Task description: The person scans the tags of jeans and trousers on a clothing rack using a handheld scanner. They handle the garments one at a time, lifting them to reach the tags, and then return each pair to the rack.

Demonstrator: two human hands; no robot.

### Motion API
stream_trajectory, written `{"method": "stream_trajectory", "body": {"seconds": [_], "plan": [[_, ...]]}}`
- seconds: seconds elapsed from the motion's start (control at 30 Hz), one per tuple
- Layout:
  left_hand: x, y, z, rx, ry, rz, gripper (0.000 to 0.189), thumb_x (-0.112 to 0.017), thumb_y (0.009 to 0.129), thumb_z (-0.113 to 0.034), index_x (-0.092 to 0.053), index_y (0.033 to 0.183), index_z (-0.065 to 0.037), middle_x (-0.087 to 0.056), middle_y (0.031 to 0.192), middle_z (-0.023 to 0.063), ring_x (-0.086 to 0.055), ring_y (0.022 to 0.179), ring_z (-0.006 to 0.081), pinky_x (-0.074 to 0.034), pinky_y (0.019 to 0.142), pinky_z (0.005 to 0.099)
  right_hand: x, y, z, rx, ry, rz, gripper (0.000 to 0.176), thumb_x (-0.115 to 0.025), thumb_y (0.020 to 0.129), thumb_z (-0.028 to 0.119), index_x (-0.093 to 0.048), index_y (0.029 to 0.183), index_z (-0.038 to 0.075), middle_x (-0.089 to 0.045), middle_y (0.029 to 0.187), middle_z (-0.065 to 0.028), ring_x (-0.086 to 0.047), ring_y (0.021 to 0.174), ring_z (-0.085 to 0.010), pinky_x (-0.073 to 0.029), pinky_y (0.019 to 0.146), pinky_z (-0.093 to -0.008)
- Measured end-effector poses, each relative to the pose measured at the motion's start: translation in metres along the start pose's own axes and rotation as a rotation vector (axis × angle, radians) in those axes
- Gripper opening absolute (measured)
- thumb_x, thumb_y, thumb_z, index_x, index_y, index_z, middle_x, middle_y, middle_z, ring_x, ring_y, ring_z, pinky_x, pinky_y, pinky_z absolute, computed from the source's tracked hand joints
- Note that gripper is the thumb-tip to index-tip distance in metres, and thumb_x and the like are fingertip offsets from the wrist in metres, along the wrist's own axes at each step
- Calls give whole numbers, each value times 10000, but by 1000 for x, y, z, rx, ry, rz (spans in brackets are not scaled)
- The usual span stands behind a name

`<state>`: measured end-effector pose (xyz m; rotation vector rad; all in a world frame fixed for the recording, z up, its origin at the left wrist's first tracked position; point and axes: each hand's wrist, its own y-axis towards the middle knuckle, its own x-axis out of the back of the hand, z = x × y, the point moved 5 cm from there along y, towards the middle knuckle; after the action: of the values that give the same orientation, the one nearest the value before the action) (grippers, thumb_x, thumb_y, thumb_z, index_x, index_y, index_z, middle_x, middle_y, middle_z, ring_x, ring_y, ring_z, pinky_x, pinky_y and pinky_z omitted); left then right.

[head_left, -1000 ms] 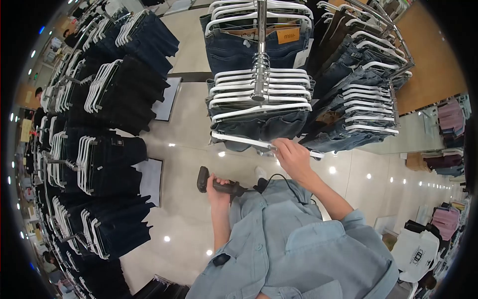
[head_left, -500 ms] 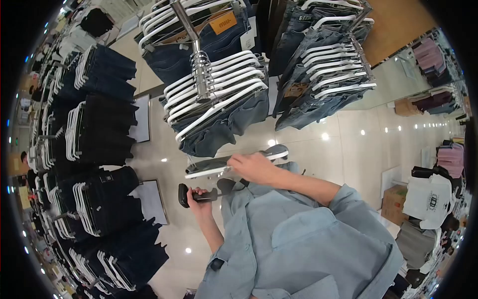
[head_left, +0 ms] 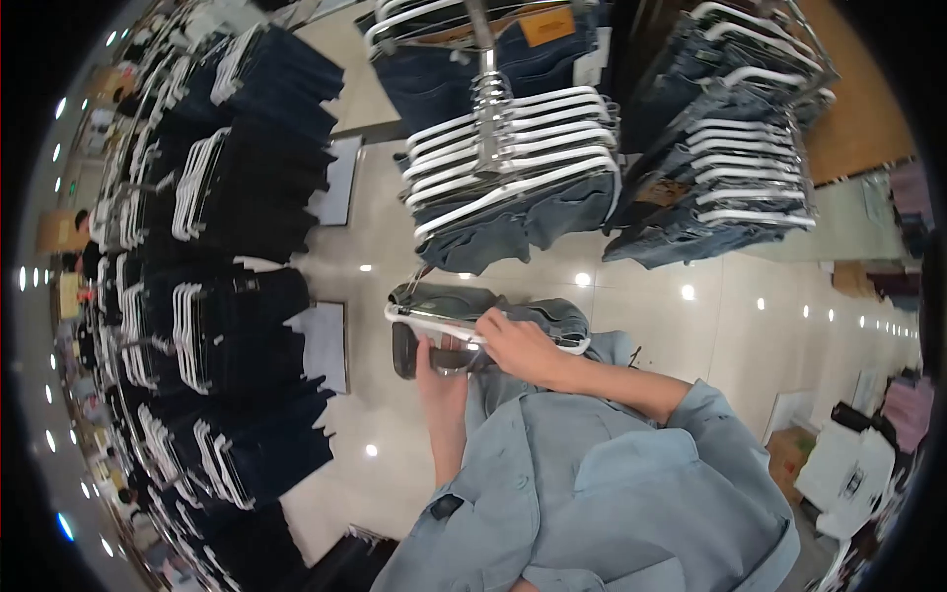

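Note:
A black handheld barcode scanner is in my left hand, whose fingers wrap round its handle. The scanner sits against the near side of a white hanger, overlapping it in this view. My right hand is closed on the middle of that hanger, fingers over its bar. From the hanger hang grey-blue jeans, folded and seen from above, in front of my body. The hanger's metal hook points away from me on the left.
Ahead, a chrome rail carries jeans on several white hangers. Another rack of jeans stands to the right. Dark trousers hang in rows along the left. White shirts and a cardboard box are at the right.
My left hand has brought the scanner up and right to the hanger. The hanger now slopes down to the right, with more of the jeans showing. The whole view has shifted.

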<state>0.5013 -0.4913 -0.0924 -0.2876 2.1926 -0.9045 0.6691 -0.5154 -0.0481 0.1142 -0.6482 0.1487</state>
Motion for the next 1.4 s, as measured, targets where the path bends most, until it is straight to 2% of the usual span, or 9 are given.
{"method": "stream_trajectory", "body": {"seconds": [0.07, 0.17, 0.27, 0.53, 0.6, 0.77, 0.83, 1.2, 1.4], "plan": [[11, 8, -2, 7, -43, -9, 219, -616, 1029, -305, -606, 1115, -104, -650, 1244, 133, -582, 1250, 242, -467, 1083, 482, 1, 3, 4, 11, 22, -40, 285, -625, 882, 24, -486, 1129, -11, -538, 1049, -204, -669, 745, -430, -549, 621, -526], [-22, -10, -8, 34, 43, 82, 474, -529, 1069, -300, -452, 1433, -7, -600, 1305, 131, -564, 1247, 256, -449, 1082, 451, -8, 7, 5, 29, 64, -15, 254, -619, 896, 26, -501, 1117, -17, -538, 1058, -205, -664, 746, -441, -546, 619, -532], [-21, -9, -9, -31, 42, 51, 492, -529, 1064, -287, -439, 1440, 19, -559, 1398, 149, -539, 1298, 264, -443, 1106, 456, -6, 12, 11, 45, 94, 9, 235, -609, 903, 32, -517, 1112, -21, -540, 1054, -202, -663, 744, -447, -549, 621, -534], [11, 2, -22, -95, 32, -39, 369, -573, 1031, -210, -494, 1323, 1, -529, 1450, 182, -510, 1349, 302, -460, 1111, 446, -7, 28, 17, 95, 265, 174, 245, -612, 928, 87, -583, 1161, 17, -597, 1083, -163, -674, 863, -389, -564, 758, -482], [14, 4, -22, -86, 13, -64, 317, -585, 1025, -194, -514, 1273, -9, -529, 1447, 191, -518, 1338, 314, -470, 1106, 445, -1, 43, 10, -33, 349, 357, 208, -651, 933, 150, -650, 1112, 44, -651, 1026, -133, -675, 931, -324, -545, 812, -425], [12, 5, -26, -91, -80, -33, 136, -601, 1015, -118, -533, 1113, -52, -575, 1391, 224, -577, 1285, 331, -501, 1099, 447, 2, 97, -23, -215, 420, 289, 207, -687, 926, 161, -672, 1081, 24, -710, 1002, -139, -708, 906, -294, -562, 798, -384], [6, 2, -28, -63, -104, -4, 126, -608, 1010, -115, -528, 1090, -58, -571, 1398, 227, -572, 1294, 335, -498, 1099, 451, 8, 129, -24, -154, 322, 135, 198, -677, 934, 123, -657, 1091, 3, -716, 1002, -153, -723, 869, -292, -574, 754, -380], [0, 8, -60, -25, -34, -52, 111, -630, 1000, -128, -544, 1014, -58, -596, 1369, 251, -627, 1218, 346, -520, 1049, 450, -65, 274, -4, 193, -117, 190, 242, -654, 904, 32, -652, 1136, -38, -683, 1049, -200, -712, 912, -341, -565, 807, -402], [9, 14, -75, -26, -39, -49, 114, -640, 990, -137, -544, 984, -76, -610, 1355, 247, -635, 1209, 350, -538, 1021, 455, -104, 298, -35, 104, -271, 323, 314, -694, 879, 70, -655, 1176, -25, -688, 1114, -216, -697, 1010, -377, -553, 906, -436]]}}
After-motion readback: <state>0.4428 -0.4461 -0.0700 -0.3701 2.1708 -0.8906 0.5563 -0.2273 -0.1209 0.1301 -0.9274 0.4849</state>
